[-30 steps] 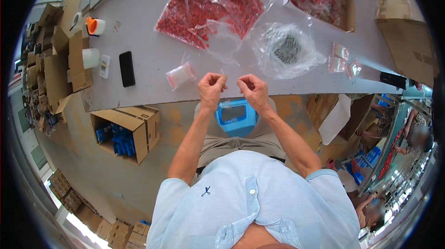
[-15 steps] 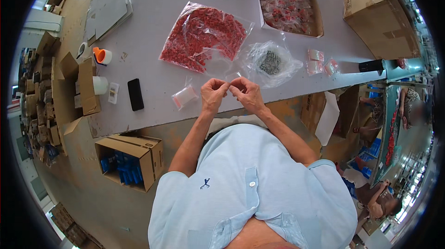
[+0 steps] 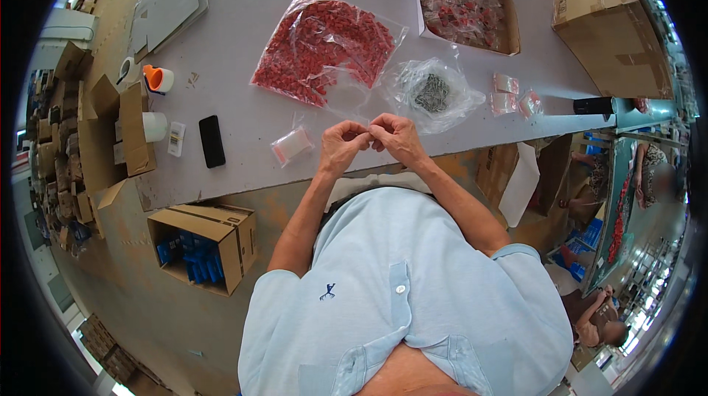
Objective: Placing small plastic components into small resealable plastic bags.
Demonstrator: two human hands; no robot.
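My left hand and my right hand meet fingertip to fingertip at the table's near edge. Both are closed in a pinch; whatever lies between the fingertips is too small to make out. Beyond them lies a large clear bag of small red pieces. To its right, a crumpled clear bag is spread around a heap of small dark metal pieces. Just left of my left hand rests a stack of small clear bags with a pinkish tint.
A shallow carton of filled small bags stands at the far right, beside a large cardboard box. Small packets lie nearer. On the left are a phone, a tape dispenser and an open box. People work at far right.
The hands have drawn slightly closer together, with the fingertips still pinched. The view has shifted a little, so the table things sit slightly differently in the picture.
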